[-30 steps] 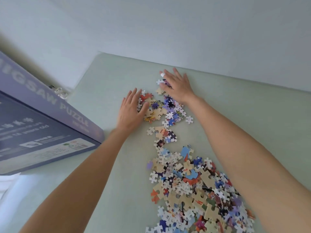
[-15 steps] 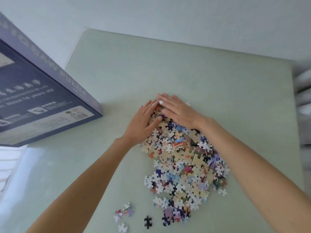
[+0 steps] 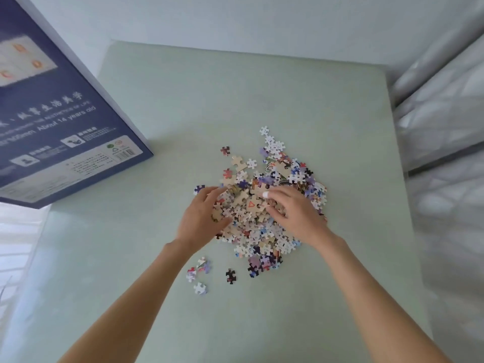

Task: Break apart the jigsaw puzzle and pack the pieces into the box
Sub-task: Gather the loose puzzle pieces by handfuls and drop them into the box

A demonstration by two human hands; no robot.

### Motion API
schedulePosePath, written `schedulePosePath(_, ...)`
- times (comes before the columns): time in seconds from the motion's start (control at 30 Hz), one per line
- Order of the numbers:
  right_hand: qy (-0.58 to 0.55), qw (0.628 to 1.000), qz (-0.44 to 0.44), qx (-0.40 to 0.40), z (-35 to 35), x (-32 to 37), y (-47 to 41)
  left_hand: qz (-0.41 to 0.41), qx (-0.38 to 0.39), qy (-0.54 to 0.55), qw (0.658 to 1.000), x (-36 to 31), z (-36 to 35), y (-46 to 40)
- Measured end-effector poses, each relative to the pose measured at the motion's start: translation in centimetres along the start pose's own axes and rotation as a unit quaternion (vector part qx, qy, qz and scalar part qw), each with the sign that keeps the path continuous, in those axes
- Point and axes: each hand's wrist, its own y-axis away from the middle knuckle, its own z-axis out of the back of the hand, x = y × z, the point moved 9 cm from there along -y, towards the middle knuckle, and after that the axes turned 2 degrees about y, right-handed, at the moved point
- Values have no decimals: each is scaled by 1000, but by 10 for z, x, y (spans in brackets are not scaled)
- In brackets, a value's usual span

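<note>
The loose pile of puzzle pieces [image 3: 269,205] lies mid-desk [image 3: 262,87], the left hand [image 3: 201,221] and right hand [image 3: 296,213] each with curled grip scooping pieces, likely for the box [image 3: 52,121] far left.

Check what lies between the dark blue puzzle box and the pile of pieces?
Head view: only bare pale green tabletop separates the dark blue cardboard puzzle box from the heap of loose jigsaw pieces; nearest stray piece sits at the heap's edge.
</note>
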Motion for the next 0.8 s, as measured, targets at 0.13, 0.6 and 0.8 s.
schedulePosePath(0.13, 93, 985, -94, -109, 19, -27, 25, 5, -2, -3, 1000, 7, 9, 11)
schedulePosePath(0.6, 189, 969, -157, 18, -22, -4, 3, 81, 23, 16, 996, 11, -11, 9)
schedulePosePath(0.8, 223, 972, -77, 6, -12, 18, -6, 54, 27, 68, 996, 6, -2, 12)
